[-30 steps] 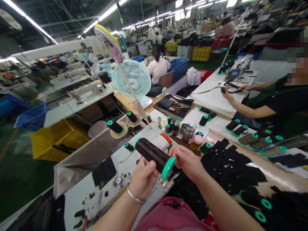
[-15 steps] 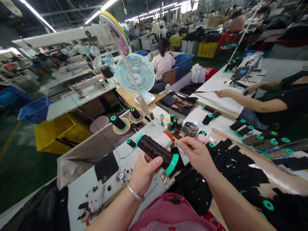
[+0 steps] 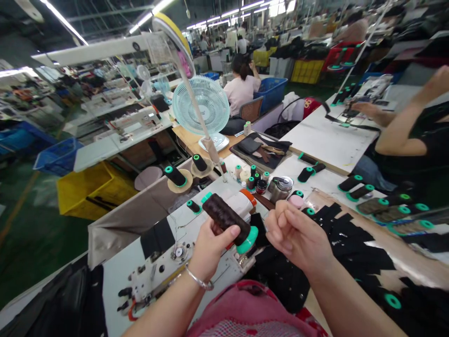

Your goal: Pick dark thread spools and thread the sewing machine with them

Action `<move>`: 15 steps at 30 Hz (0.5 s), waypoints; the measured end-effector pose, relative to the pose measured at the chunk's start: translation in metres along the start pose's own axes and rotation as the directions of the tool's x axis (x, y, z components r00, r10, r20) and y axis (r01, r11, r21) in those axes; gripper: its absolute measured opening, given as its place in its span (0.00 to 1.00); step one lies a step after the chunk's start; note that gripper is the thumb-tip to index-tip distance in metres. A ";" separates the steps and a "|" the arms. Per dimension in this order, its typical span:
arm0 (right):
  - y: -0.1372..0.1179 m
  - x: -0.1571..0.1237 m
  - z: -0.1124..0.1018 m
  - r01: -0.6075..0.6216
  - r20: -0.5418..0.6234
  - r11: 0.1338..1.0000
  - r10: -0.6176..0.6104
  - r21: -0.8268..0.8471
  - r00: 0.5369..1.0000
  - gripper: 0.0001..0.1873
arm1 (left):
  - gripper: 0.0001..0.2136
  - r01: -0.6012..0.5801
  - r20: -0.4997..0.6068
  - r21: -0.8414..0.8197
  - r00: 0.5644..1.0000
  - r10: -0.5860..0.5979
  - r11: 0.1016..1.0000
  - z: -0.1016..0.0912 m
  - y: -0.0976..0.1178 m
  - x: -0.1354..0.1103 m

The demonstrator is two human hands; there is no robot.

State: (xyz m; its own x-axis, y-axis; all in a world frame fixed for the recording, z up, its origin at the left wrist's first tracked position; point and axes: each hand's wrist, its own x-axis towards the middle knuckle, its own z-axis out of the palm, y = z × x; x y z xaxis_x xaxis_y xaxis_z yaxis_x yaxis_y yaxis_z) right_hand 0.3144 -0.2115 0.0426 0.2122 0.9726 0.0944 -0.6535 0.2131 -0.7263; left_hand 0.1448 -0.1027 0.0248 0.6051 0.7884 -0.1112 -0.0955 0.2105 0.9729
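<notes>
Dark thread spool held above the sewing machine.
My left hand (image 3: 210,248) grips the thread spool (image 3: 229,222) over the sewing machine (image 3: 164,267); right hand (image 3: 298,238) has pinched fingers, but I cannot see any thread between them.

Left hand (image 3: 210,250) covers underside of thread spool (image 3: 228,218). Right hand (image 3: 298,236) fingertips curled together; anything pinched between them too small to tell. Co-worker's raised arm (image 3: 414,112) blurred, body cut by right edge. Sewing machine (image 3: 164,267) partly behind forearm.
</notes>
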 end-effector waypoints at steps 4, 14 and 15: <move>0.018 0.007 -0.008 -0.007 -0.025 0.996 0.009 0.084 1.000 0.12 | 0.15 0.022 0.078 -0.039 0.997 -0.019 0.999 0.005 0.000 -0.005; 0.047 0.007 -0.013 -0.014 -0.039 0.990 0.019 0.137 0.999 0.14 | 0.17 0.183 0.204 -0.217 0.969 -0.139 0.959 0.012 -0.002 -0.010; 0.050 0.005 -0.016 -0.029 -0.021 0.992 0.032 0.119 0.999 0.14 | 0.18 0.204 0.226 -0.226 0.962 -0.152 0.953 0.012 -0.001 -0.011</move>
State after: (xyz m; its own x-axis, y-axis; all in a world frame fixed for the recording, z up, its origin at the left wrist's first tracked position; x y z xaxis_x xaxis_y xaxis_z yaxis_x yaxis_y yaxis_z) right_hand 0.2944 -0.1973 -0.0043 0.2062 0.9768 0.0569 -0.7415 0.1940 -0.6423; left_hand 0.1475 -0.1179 0.0275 0.7753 0.5960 -0.2092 -0.1463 0.4916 0.8584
